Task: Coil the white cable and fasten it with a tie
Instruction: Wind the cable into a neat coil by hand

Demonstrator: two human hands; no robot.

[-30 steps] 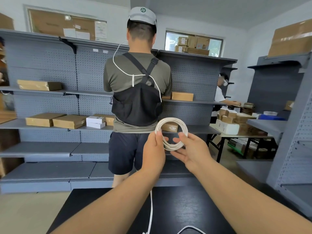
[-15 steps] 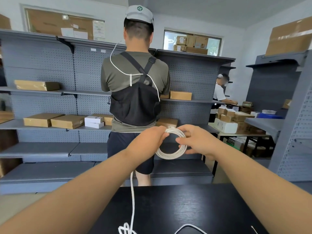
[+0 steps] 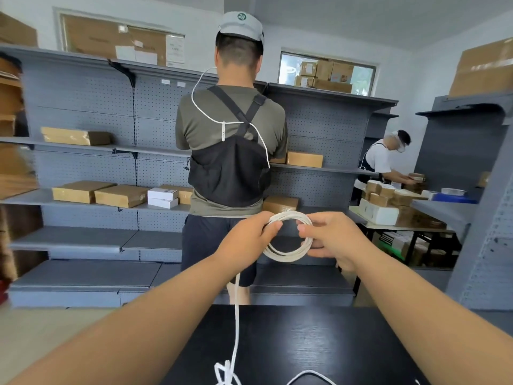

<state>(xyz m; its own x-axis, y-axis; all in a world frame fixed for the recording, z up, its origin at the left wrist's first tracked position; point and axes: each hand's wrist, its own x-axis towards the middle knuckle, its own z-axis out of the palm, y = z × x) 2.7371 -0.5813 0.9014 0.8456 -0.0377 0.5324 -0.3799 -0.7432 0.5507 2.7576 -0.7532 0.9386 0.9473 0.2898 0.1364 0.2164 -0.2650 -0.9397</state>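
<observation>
the left hand (image 3: 248,238) and right hand (image 3: 334,241) both pinch the coiled white cable (image 3: 287,254). its tail, bunched on the surface (image 3: 319,343), may snag and tug loops loose.

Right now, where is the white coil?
Middle of the head view: the coil is held between the left hand and right hand, in front of the standing person.

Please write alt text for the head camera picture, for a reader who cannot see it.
The left hand and right hand hold a white cable coil in the air. Its loose strand hangs down onto a black table.
</observation>
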